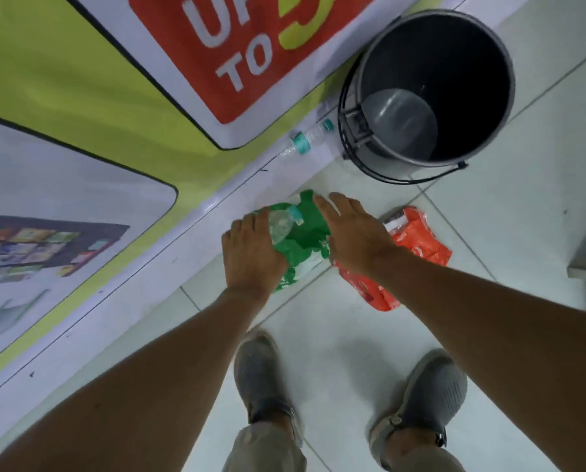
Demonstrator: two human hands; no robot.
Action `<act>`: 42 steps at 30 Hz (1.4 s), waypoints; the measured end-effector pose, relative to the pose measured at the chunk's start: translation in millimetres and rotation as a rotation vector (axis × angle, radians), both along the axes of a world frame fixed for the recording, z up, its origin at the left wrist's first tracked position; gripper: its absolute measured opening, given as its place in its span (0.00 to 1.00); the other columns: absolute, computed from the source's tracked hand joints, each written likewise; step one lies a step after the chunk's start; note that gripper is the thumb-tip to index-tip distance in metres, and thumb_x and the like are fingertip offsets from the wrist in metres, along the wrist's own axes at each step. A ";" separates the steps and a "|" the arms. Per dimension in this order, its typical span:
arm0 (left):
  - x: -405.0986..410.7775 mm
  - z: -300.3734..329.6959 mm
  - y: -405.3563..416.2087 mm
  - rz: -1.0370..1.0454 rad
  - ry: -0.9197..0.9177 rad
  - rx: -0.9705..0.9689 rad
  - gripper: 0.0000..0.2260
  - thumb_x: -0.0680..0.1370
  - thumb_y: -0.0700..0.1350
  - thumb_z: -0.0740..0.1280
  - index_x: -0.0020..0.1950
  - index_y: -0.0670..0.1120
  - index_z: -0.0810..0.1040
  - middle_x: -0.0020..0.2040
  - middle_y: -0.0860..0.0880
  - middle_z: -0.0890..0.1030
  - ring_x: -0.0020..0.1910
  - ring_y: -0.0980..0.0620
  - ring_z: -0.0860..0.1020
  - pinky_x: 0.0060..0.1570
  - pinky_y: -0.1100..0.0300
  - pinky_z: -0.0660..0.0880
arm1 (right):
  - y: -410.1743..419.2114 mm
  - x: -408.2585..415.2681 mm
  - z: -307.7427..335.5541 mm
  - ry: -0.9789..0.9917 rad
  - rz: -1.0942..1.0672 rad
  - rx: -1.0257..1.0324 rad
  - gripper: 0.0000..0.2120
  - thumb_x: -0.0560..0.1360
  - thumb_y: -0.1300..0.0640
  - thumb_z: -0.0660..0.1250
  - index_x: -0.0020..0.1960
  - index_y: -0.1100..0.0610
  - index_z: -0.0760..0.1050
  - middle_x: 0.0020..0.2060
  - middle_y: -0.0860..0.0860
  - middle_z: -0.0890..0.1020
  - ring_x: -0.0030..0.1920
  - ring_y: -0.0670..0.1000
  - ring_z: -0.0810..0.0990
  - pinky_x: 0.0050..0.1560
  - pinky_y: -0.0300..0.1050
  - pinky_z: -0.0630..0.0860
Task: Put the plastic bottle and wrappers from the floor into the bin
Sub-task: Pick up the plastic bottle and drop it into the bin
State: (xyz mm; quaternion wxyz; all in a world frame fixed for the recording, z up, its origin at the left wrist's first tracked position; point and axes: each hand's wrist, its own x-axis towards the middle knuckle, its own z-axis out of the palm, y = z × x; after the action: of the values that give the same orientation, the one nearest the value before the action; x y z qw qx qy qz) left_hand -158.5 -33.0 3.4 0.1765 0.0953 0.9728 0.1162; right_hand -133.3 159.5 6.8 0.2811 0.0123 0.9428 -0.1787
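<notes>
Banner (250, 46) reads "UP TO". Left hand (250, 257) grips one crushed plastic bottle (279, 226) against a green wrapper (305, 233); right hand (356, 233) hovers, fingers spread. Second bottle (305, 139) (teal label) lies at 11 o'clock — orange wrapper (414, 240) at 3, one bin (431, 93) at 1.

Both arms stretched down, left hand (250, 253) seemingly gripping, right hand (352, 233) fingers spread

This looks like a shop. A large printed banner (90, 107) runs along the left, its red panel (230, 46) reading "UP TO" in sale style, and nearer it pictures stocked shelves (36, 247). The floor (509, 185) is pale tile.
</notes>
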 end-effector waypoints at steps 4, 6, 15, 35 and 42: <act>-37.3 -21.5 -15.8 -0.030 -0.021 -0.009 0.39 0.63 0.37 0.69 0.76 0.43 0.70 0.59 0.41 0.80 0.58 0.36 0.76 0.55 0.45 0.72 | -13.6 -71.2 -44.7 0.052 0.098 0.095 0.46 0.72 0.68 0.67 0.82 0.54 0.46 0.81 0.59 0.54 0.79 0.61 0.55 0.73 0.57 0.67; -45.0 -37.7 -23.3 -0.068 -0.010 -0.003 0.40 0.63 0.37 0.69 0.76 0.42 0.69 0.58 0.40 0.80 0.57 0.36 0.76 0.55 0.45 0.72 | -15.0 -103.2 -70.6 0.093 0.167 0.201 0.48 0.70 0.70 0.67 0.82 0.55 0.45 0.81 0.60 0.52 0.80 0.63 0.52 0.76 0.62 0.62; -45.1 -81.1 -39.1 -0.114 0.044 0.017 0.39 0.63 0.37 0.69 0.76 0.43 0.71 0.57 0.43 0.81 0.57 0.37 0.77 0.56 0.45 0.72 | -18.1 -141.2 -126.2 0.138 0.222 0.382 0.40 0.67 0.68 0.69 0.77 0.57 0.61 0.72 0.62 0.68 0.72 0.66 0.65 0.76 0.69 0.56; -19.5 150.4 51.6 -0.010 -0.098 0.028 0.39 0.65 0.37 0.68 0.77 0.45 0.68 0.61 0.43 0.79 0.59 0.40 0.75 0.61 0.46 0.71 | 68.2 -19.9 136.7 0.464 0.046 0.124 0.34 0.67 0.68 0.53 0.73 0.58 0.69 0.64 0.59 0.77 0.66 0.64 0.72 0.72 0.63 0.65; -37.3 145.0 125.7 -0.025 -0.087 0.178 0.37 0.67 0.40 0.71 0.77 0.46 0.66 0.65 0.43 0.78 0.64 0.41 0.73 0.66 0.45 0.70 | 145.3 -26.9 112.0 0.240 -0.110 0.253 0.32 0.68 0.70 0.62 0.72 0.56 0.70 0.63 0.59 0.77 0.65 0.65 0.72 0.75 0.63 0.61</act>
State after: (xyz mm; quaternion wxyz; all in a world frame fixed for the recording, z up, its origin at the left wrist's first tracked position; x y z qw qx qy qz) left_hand -195.7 92.7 148.4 0.2109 0.1176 0.9487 0.2040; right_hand -160.2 304.8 118.8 0.1525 0.0774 0.9825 -0.0739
